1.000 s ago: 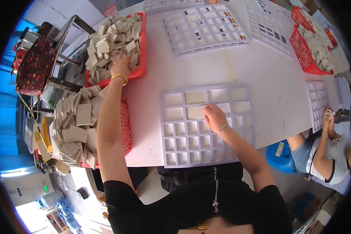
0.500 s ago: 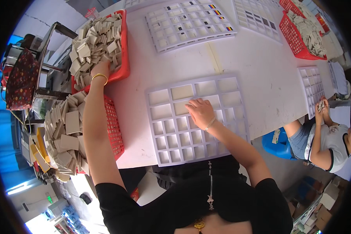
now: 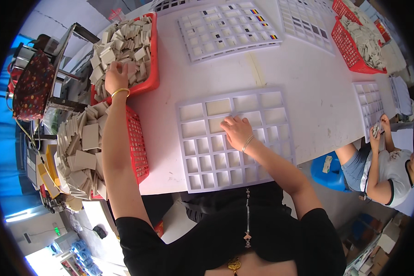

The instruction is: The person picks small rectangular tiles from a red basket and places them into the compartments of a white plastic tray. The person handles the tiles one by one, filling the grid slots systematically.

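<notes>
My left hand (image 3: 116,79) is over the upper red basket (image 3: 154,55), among its heaped pale tiles (image 3: 119,43). Its fingers are bent together, and whatever they hold cannot be made out. A white compartment tray (image 3: 191,168) lies in front of me, with larger cells in its far rows and smaller ones nearer me. On it rests my right hand (image 3: 238,133), fingers bent and somewhat apart, over the second row of cells. One far-row cell holds a cream tile (image 3: 218,106). What lies under the right palm is hidden.
Another red basket (image 3: 137,145) of larger pale tiles (image 3: 83,152) stands beside my left forearm. Farther off lie a tray with dark and striped pieces (image 3: 230,30) and another tray (image 3: 306,25). At right are a red basket (image 3: 349,46) and a seated person (image 3: 386,170) handling small pieces.
My left hand has drawn slightly back from deeper among the tiles, and more of its fingers show. My right hand stays at the same place on the tray. The view has shifted a little.
</notes>
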`<move>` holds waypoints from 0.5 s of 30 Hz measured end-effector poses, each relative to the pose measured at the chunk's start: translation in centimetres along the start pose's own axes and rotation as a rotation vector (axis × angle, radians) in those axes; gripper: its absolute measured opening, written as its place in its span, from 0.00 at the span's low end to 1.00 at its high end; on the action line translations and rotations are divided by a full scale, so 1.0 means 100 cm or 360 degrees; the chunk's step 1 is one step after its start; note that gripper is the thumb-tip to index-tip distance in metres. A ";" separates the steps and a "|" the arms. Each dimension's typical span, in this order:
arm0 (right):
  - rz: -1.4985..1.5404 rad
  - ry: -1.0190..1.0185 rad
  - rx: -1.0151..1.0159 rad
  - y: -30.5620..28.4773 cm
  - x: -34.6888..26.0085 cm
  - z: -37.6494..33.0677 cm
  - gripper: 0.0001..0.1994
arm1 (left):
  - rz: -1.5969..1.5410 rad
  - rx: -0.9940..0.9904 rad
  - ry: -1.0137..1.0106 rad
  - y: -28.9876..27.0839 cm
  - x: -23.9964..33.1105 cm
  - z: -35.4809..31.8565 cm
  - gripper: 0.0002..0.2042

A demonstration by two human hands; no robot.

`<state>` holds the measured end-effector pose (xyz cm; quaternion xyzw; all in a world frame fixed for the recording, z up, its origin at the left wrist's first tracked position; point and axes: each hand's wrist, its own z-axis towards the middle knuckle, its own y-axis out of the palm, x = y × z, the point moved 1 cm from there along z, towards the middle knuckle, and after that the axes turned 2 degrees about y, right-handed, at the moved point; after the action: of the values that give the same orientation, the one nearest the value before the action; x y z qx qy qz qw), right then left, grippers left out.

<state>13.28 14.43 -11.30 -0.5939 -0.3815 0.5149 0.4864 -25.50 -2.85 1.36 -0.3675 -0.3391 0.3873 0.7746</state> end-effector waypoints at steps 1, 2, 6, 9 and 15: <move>0.0030 0.0007 0.0008 0.000 -0.002 -0.002 0.16 | 0.0030 0.0004 -0.0014 -0.002 -0.002 0.000 0.11; 0.0020 0.0014 -0.0005 -0.001 -0.002 -0.004 0.17 | 0.0023 0.0021 -0.0046 -0.002 -0.004 -0.001 0.11; -0.0046 0.0029 -0.0046 -0.001 -0.005 -0.005 0.18 | -0.0196 0.0254 -0.0201 0.006 -0.020 -0.002 0.13; -0.0094 0.0020 -0.0158 -0.001 -0.007 0.002 0.19 | -0.1084 0.0338 -0.0559 0.019 -0.028 0.001 0.13; 0.0301 0.0114 0.0014 -0.002 0.013 0.014 0.20 | -0.2435 -0.0595 -0.0719 -0.004 0.068 -0.041 0.10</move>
<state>12.12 15.94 -11.39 -0.6433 -0.3039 0.5385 0.4515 -18.79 1.52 1.26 -0.0706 -0.7028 -0.2465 0.6636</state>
